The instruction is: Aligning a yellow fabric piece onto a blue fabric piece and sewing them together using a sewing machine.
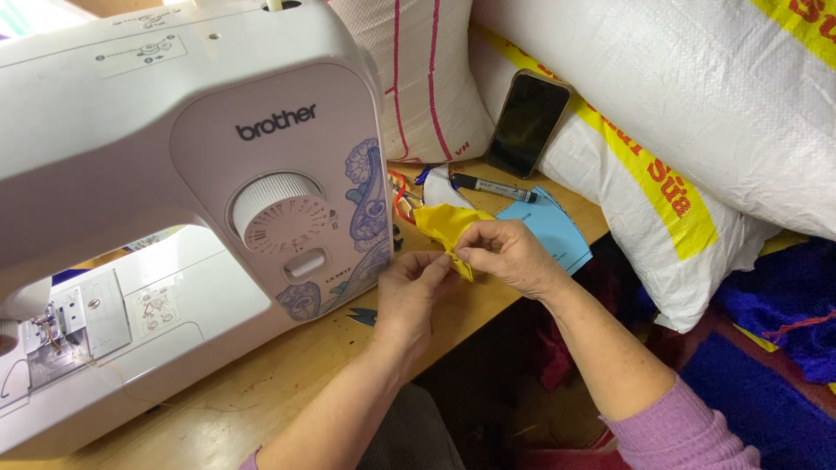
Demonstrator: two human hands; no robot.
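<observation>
A white sewing machine [174,174] with a blue patterned panel fills the left of the wooden counter [287,365]. Beside it, the left hand [409,292] and right hand [509,254] meet, both pinching a yellow cloth [444,222] taut above the counter's edge. Behind lie a blue paper pattern [557,231], a black marker [492,185] and a dark phone [527,122] leaning on white sacks [697,104] with yellow stripes.

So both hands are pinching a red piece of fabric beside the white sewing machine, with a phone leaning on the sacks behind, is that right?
Not quite: the fabric is yellow, not red. The head view shows the left hand and right hand pinching it beside the white sewing machine, with the phone leaning on the sacks behind.
</observation>
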